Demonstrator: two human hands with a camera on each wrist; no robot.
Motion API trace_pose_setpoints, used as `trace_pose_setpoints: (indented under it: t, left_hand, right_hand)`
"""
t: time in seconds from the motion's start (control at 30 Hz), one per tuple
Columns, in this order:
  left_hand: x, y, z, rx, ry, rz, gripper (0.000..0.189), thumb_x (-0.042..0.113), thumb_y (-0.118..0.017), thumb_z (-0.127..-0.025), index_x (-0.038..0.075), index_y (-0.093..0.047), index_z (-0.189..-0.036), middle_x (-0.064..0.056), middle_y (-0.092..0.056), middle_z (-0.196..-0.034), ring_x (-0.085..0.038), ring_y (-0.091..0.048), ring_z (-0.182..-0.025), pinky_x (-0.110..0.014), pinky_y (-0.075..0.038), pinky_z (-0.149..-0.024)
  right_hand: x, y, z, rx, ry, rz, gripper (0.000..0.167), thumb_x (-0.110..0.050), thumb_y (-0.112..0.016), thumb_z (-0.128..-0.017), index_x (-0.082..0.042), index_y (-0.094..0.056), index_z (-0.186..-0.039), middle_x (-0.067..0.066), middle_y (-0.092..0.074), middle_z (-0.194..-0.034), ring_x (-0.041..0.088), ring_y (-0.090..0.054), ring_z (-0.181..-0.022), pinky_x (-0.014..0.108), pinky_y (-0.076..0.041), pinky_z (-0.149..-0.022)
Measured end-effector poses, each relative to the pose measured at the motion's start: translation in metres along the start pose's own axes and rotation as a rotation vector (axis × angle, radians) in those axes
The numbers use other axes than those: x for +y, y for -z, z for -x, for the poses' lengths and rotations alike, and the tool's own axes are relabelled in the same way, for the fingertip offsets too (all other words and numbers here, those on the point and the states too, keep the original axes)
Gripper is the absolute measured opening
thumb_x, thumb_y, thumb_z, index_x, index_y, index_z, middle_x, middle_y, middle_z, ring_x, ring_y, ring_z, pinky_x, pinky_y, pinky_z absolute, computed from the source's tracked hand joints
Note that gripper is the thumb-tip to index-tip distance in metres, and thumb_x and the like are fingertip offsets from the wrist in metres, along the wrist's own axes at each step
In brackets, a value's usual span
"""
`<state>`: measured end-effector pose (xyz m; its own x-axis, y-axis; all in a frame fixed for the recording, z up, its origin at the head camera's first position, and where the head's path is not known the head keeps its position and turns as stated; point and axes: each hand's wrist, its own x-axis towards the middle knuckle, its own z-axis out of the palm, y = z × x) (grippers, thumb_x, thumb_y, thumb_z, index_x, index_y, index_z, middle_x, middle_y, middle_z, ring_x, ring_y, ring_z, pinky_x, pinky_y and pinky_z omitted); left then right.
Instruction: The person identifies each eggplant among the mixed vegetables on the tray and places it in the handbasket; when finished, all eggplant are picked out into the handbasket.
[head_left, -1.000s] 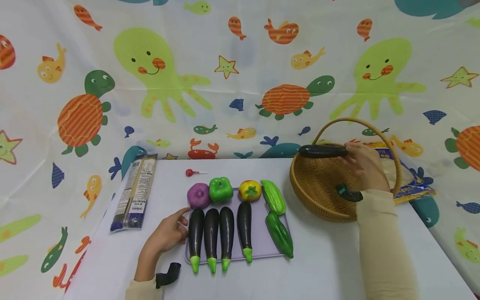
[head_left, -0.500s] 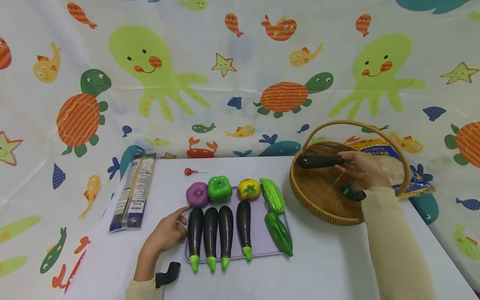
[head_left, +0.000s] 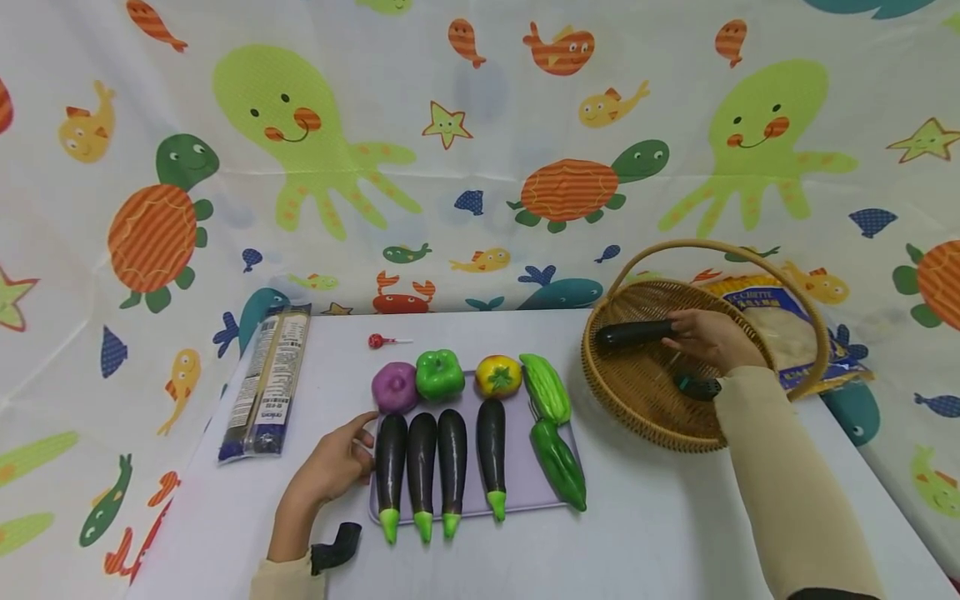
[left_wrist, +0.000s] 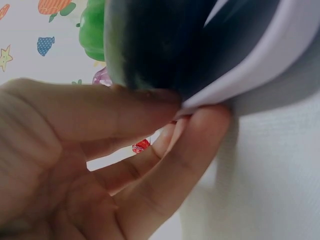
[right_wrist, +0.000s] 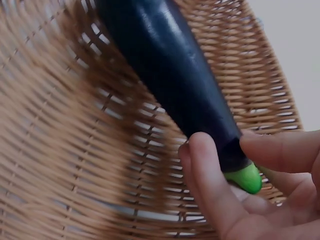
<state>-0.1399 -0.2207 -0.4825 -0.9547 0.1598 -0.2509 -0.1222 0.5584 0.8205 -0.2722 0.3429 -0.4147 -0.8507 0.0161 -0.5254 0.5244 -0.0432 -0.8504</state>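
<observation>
My right hand [head_left: 711,337] grips a dark eggplant [head_left: 632,334] near its green stem end, inside the wicker basket [head_left: 618,412]. In the right wrist view, thumb and fingers pinch that eggplant [right_wrist: 175,70] above the woven wall; whether it touches the bottom I cannot tell. At the left, my left hand [head_left: 333,462] pinches the edge of the lilac tray [head_left: 519,475]; the left wrist view has the thumb at the rim [left_wrist: 250,75] and fingers beneath. Several eggplants [head_left: 422,467] lie on the tray, stems toward me, their lower ends over its front edge.
Also on the tray are a purple onion [head_left: 394,387], green bell pepper [head_left: 439,375], yellow one [head_left: 498,377], light green gourd [head_left: 546,389] and long green pepper [head_left: 558,463]. A lollipop [head_left: 378,341] and noodle packet [head_left: 266,383] lie left; a pasta bag [head_left: 780,325] sits behind the basket.
My right hand has lowered the eggplant from above the basket's rim to inside it. The basket has shifted and turned slightly. My left hand has stayed at the tray's edge.
</observation>
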Motion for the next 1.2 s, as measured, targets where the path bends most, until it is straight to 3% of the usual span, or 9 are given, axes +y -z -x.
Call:
trace_pose_setpoints:
  t: [0.17, 0.37, 0.53, 0.63, 0.77, 0.87, 0.93, 1.03, 1.2]
  left_hand:
    - [-0.001, 0.0, 0.0, 0.0, 0.003, -0.003, 0.075, -0.023, -0.051, -0.076, -0.006, -0.043, -0.149, -0.017, -0.056, -0.105, -0.021, -0.059, -0.077, -0.035, -0.057, -0.06]
    - [-0.001, 0.0, -0.001, 0.0, 0.002, -0.006, 0.075, -0.023, -0.052, -0.076, -0.006, -0.043, -0.149, -0.017, -0.056, -0.106, -0.021, -0.059, -0.078, -0.035, -0.057, -0.06]
    - [-0.002, 0.001, -0.001, -0.001, 0.003, -0.009, 0.075, -0.022, -0.052, -0.076, -0.006, -0.043, -0.149, -0.017, -0.056, -0.106, -0.021, -0.059, -0.078, -0.035, -0.057, -0.06]
    - [-0.002, 0.001, -0.001, -0.001, 0.004, -0.014, 0.075, -0.022, -0.052, -0.076, -0.005, -0.043, -0.149, -0.017, -0.056, -0.106, -0.021, -0.059, -0.077, -0.035, -0.057, -0.06]
    - [-0.002, 0.001, -0.002, 0.0, 0.003, -0.02, 0.076, -0.022, -0.05, -0.075, -0.005, -0.042, -0.149, -0.017, -0.056, -0.106, -0.021, -0.06, -0.076, -0.034, -0.056, -0.06]
    - [-0.002, 0.002, -0.002, 0.004, 0.0, -0.025, 0.076, -0.022, -0.05, -0.075, -0.005, -0.043, -0.149, -0.018, -0.057, -0.106, -0.021, -0.06, -0.076, -0.034, -0.056, -0.061]
    - [-0.002, 0.002, -0.001, 0.005, 0.0, -0.03, 0.076, -0.021, -0.05, -0.075, -0.005, -0.042, -0.149, -0.018, -0.057, -0.107, -0.021, -0.06, -0.076, -0.034, -0.056, -0.061]
    - [-0.003, 0.003, 0.0, 0.01, 0.007, -0.034, 0.076, -0.021, -0.051, -0.075, -0.005, -0.043, -0.149, -0.017, -0.057, -0.107, -0.021, -0.06, -0.077, -0.033, -0.056, -0.061]
    - [-0.004, 0.003, 0.0, 0.0, 0.006, -0.02, 0.076, -0.022, -0.051, -0.076, -0.005, -0.042, -0.149, -0.018, -0.056, -0.106, -0.021, -0.06, -0.077, -0.034, -0.057, -0.061]
  right_hand:
    - [0.003, 0.0, -0.003, -0.009, 0.0, 0.025, 0.062, 0.009, -0.03, -0.103, 0.0, -0.012, -0.161, 0.016, 0.0, -0.169, 0.034, -0.008, -0.154, 0.026, -0.049, -0.102]
    - [0.011, 0.0, -0.006, 0.035, -0.015, -0.035, 0.054, -0.003, -0.028, -0.107, -0.002, -0.019, -0.161, 0.018, -0.006, -0.168, 0.033, -0.022, -0.151, 0.03, -0.048, -0.105]
    - [0.016, -0.001, -0.007, 0.063, 0.004, -0.003, 0.053, -0.004, -0.022, -0.108, 0.001, -0.019, -0.16, 0.02, -0.01, -0.167, 0.035, -0.016, -0.153, 0.031, -0.047, -0.106]
    - [0.018, 0.001, -0.005, 0.076, 0.005, 0.038, 0.049, 0.002, -0.023, -0.106, 0.0, -0.036, -0.154, 0.026, -0.02, -0.162, 0.036, -0.021, -0.151, 0.033, -0.046, -0.107]
    - [0.017, 0.005, 0.001, 0.092, -0.019, 0.025, 0.032, 0.006, -0.039, -0.103, -0.005, -0.058, -0.126, 0.02, -0.022, -0.159, 0.033, -0.04, -0.139, 0.034, -0.046, -0.107]
    - [0.014, 0.005, 0.005, 0.107, -0.04, 0.016, 0.038, 0.002, -0.045, -0.102, -0.002, -0.052, -0.139, 0.019, -0.008, -0.166, 0.032, -0.038, -0.141, 0.031, -0.049, -0.104]
    - [0.012, 0.004, 0.007, 0.132, -0.051, 0.021, 0.049, 0.0, -0.044, -0.103, -0.001, -0.038, -0.151, 0.017, -0.001, -0.168, 0.034, -0.029, -0.148, 0.028, -0.05, -0.101]
    - [0.01, 0.002, 0.008, 0.161, -0.046, 0.023, 0.055, 0.0, -0.042, -0.103, 0.002, -0.027, -0.157, 0.018, -0.004, -0.167, 0.034, -0.021, -0.151, 0.027, -0.051, -0.1]
    - [0.012, 0.003, 0.01, 0.136, -0.018, 0.111, 0.047, 0.0, -0.042, -0.104, 0.006, -0.035, -0.15, 0.018, -0.029, -0.148, 0.03, -0.048, -0.124, 0.032, -0.053, -0.099]
